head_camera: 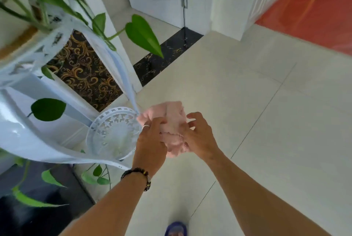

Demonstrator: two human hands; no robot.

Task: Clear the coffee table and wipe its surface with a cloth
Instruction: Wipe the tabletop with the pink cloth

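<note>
Both hands on cloth (172, 127): left hand (152, 140) grips near-left side, right hand (200, 136) pinches right edge; coffee table not visible.

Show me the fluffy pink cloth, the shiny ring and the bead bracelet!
Fluffy pink cloth (174, 114): head view, upper bunched part.
Silver finger ring (146, 126): head view, band on left hand.
Dark bead bracelet (146, 176): head view, beads at left wrist.

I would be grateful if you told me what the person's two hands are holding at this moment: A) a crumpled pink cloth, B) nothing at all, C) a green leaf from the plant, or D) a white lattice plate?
A: the left hand and right hand both grip a bunched pink cloth above the tiled floor, beside the white plant stand.
</note>
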